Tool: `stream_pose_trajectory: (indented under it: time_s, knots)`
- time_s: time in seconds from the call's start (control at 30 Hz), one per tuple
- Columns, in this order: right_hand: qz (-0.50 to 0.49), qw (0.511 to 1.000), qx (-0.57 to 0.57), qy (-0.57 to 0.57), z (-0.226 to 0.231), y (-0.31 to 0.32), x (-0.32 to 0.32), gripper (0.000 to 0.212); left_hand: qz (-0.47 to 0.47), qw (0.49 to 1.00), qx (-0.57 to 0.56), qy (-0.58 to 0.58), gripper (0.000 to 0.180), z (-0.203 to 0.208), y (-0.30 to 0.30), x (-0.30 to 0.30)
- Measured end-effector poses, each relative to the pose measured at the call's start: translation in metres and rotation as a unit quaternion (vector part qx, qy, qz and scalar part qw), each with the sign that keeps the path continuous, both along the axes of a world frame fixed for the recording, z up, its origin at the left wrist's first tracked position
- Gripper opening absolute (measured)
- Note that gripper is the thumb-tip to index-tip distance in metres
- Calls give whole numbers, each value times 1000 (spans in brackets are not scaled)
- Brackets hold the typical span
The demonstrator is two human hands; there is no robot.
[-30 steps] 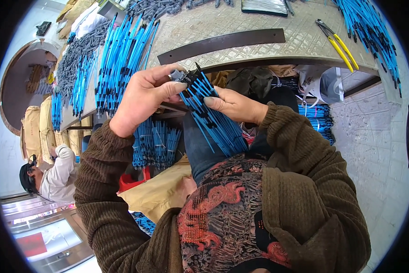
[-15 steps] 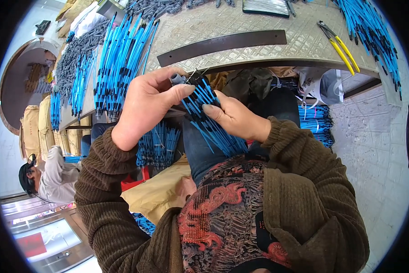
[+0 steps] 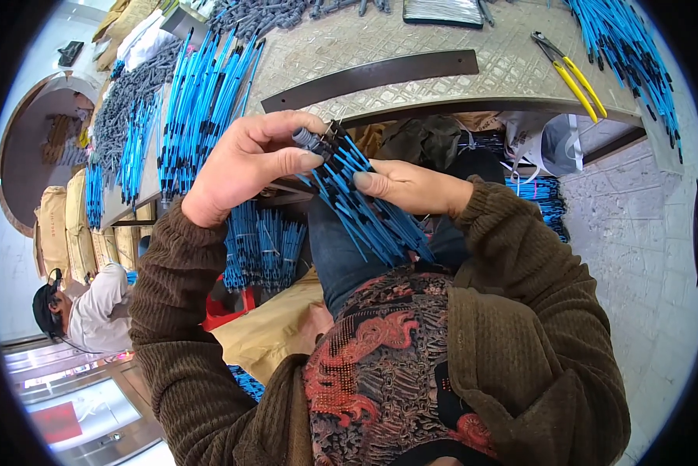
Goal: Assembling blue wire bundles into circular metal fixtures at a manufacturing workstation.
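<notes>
My left hand point(image 3: 244, 161) is closed, thumb and forefinger pinching a small grey ribbed plastic sleeve point(image 3: 305, 138) at the upper end of a bundle. That bundle is of thin blue rods with black sections point(image 3: 368, 220), slanting down over my lap. Around its upper part my right hand point(image 3: 419, 188) is closed, the thumb pressed across the rods. Short dark tips stick out at the top, beside the sleeve. Most of my right fingers are hidden behind the rods. Both hands are just in front of the table's near edge.
A curved dark metal strip point(image 3: 372, 80) lies along the near edge of the table point(image 3: 318, 54). Yellow-handled pliers point(image 3: 572, 81) are at right, near more blue rods point(image 3: 627, 58). Further rods point(image 3: 201, 116) and grey sleeves point(image 3: 139, 93) cover the left. Another person point(image 3: 93, 311) is at far left.
The whole view has shifted slightly. My hands keep the same grip, with the left thumb a little lower on the sleeve. The other person's head has turned downward.
</notes>
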State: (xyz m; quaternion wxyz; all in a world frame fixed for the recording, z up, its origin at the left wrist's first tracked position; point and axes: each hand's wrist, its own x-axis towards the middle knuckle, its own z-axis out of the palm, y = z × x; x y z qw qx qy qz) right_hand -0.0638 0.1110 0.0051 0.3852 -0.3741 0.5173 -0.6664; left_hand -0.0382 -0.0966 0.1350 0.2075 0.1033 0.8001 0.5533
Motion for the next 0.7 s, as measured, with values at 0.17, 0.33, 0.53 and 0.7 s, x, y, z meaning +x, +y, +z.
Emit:
stream_pose_trajectory:
  time_s: [0.17, 0.33, 0.53, 0.7]
  knots:
    - [-68, 995, 35, 61, -2, -5, 2, 58, 60, 998, 11, -11, 25, -6, 4, 2]
    - [-108, 988, 60, 97, 1, -9, 11, 53, 81, 996, -33, 14, 26, -11, 7, 9]
    - [-162, 978, 47, 126, 5, -9, 24, 47, 86, 994, -63, 27, 22, -8, 11, 8]
    - [-260, 939, 102, 199, 11, -1, 36, 44, 58, 997, -36, 22, 26, -5, 12, 6]
